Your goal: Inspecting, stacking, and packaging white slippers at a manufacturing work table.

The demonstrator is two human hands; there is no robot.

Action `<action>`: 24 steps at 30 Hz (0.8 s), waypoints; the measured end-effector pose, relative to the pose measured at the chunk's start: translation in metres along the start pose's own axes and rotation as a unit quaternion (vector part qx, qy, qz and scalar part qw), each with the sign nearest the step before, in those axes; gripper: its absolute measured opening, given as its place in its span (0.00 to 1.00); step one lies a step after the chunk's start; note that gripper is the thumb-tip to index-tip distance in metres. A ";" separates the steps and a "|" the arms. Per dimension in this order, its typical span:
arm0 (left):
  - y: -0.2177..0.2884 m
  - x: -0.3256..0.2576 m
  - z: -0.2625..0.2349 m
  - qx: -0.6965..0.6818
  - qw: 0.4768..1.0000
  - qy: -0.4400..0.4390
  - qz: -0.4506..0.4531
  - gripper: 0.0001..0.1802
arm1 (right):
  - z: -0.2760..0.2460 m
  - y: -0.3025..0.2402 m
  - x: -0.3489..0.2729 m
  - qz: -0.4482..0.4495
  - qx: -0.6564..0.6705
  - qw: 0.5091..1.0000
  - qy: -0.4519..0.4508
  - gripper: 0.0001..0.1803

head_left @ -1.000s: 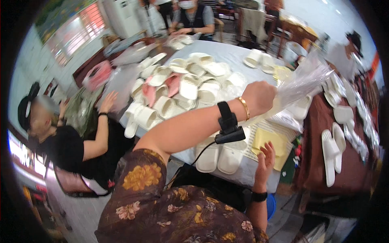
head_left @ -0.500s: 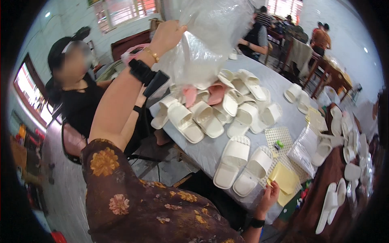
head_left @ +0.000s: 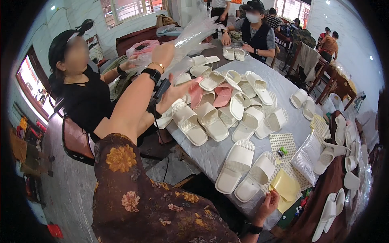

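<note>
My left hand [head_left: 164, 53], raised over the table's far left side, is closed on a crumpled clear plastic bag [head_left: 198, 34]. Below the bag lies a heap of white slippers [head_left: 210, 121] with a pair of pink slippers [head_left: 222, 95] among them. Close to the table's near edge, my right hand [head_left: 269, 205] has its fingers curled together beside yellow paper sheets [head_left: 285, 185]; whatever they pinch, if anything, is too small to make out. A separate pair of white slippers [head_left: 236, 164] lies just left of that hand.
A co-worker's hand [head_left: 175, 92] reaches to the heap beneath my left forearm. Another person [head_left: 259, 34] sits across the table [head_left: 194, 156]. Dotted sheets [head_left: 283, 143], a small green object [head_left: 282, 151] and a clear-wrapped packet [head_left: 304, 156] lie at right, with more slippers [head_left: 330, 212] beyond on brown cloth.
My left hand has come down and left with the plastic bag, which is now gathered narrower and uncovers more of the heap. The co-worker's hand has come into sight. My right hand stays near the yellow sheets.
</note>
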State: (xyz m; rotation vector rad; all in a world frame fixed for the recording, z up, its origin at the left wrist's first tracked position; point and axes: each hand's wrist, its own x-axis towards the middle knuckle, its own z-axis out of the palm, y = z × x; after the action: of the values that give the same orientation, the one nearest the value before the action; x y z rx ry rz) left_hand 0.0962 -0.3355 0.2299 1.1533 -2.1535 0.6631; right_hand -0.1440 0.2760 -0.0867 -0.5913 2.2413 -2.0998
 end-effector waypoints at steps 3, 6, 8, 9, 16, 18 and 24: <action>0.001 -0.005 0.021 0.007 1.000 -0.030 0.001 0.12 | 0.001 -0.007 -0.003 -0.009 0.016 1.000 0.008 0.09; 0.008 -0.007 0.040 -0.017 0.999 -0.038 0.019 0.11 | 0.003 -0.024 -0.005 -0.025 -0.025 0.999 0.011 0.09; 0.019 -0.005 0.051 0.024 0.997 -0.076 0.010 0.12 | 0.000 -0.028 -0.010 -0.005 -0.058 0.998 0.020 0.08; 0.010 -0.006 0.059 0.026 0.996 -0.084 0.025 0.11 | 0.001 -0.026 -0.009 -0.043 -0.082 0.996 0.009 0.08; -0.032 -0.013 0.092 0.052 0.985 -0.159 0.041 0.12 | 0.012 -0.028 0.001 -0.071 -0.091 0.993 -0.011 0.05; -0.016 -0.013 0.082 0.001 0.980 -0.194 0.048 0.17 | 0.009 -0.032 -0.003 -0.049 -0.092 0.995 -0.002 0.06; -0.033 -0.014 0.104 0.033 0.974 -0.220 0.050 0.15 | 0.010 -0.043 -0.003 -0.003 -0.045 0.999 0.000 0.06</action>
State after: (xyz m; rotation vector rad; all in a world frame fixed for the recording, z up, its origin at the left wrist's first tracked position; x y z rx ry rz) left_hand 0.1027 -0.4134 0.1526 1.3337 -2.5887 0.5655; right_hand -0.1276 0.2656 -0.0473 -0.6040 2.3467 -2.0105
